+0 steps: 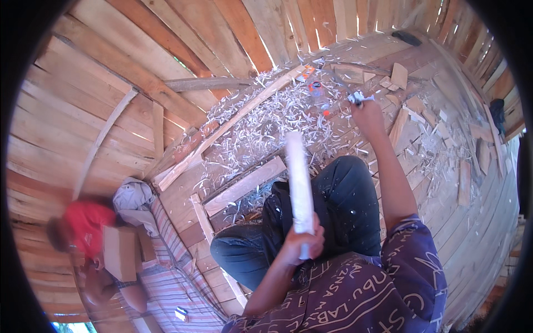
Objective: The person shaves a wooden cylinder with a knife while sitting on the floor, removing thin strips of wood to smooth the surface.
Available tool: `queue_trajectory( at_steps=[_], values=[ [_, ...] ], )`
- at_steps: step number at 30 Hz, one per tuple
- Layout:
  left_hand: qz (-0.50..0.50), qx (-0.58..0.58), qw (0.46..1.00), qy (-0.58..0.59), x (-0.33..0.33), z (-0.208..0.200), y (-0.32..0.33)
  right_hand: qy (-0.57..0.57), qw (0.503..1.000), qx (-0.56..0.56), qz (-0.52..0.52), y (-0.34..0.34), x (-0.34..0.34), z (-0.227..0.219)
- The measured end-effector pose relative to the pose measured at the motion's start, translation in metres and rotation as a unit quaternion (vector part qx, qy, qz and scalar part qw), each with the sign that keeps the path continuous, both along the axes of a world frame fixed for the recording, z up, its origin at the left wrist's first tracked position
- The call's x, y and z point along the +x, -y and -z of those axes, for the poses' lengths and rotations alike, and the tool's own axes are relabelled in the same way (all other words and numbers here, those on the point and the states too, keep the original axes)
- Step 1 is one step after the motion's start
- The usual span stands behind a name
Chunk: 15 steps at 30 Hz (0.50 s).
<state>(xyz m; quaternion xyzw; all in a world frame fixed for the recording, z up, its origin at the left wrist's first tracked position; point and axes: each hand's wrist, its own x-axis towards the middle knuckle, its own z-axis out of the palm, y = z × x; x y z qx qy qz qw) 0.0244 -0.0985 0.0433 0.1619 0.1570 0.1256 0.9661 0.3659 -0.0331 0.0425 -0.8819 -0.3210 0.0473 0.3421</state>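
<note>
My left hand (302, 245) is wrapped round the lower end of a pale, whittled wooden stick (300, 183), which stands nearly upright above my lap. My right arm is stretched out to the far right. In that right hand (368, 117) is a small tool (356, 98) with a dark, thin part reaching up and left. Blur hides its exact kind. Pale wood shavings (250, 133) lie thickly over the floor in front of my crossed legs. A clear plastic bottle (319, 99) with a red cap lies among them, left of my right hand.
A long plank (233, 125) runs diagonally along the left of the shavings. Offcuts and blocks (399, 76) are scattered at the right. On the left, a person in red (89, 227) sits by a cardboard box (120, 252) on a striped mat (177, 283). Plank walls surround the floor.
</note>
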Motion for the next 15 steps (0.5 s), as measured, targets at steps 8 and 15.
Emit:
queue_trajectory(
  at_steps=[8,15],
  values=[
    [0.016,0.088,0.996,0.012,0.016,-0.022,-0.038,0.03,0.989,-0.093,-0.114,0.097,-0.087,0.064],
    [0.013,0.035,0.996,0.081,0.023,-0.025,-0.035,-0.005,0.977,0.047,-0.208,0.087,-0.102,0.006]
  ],
)
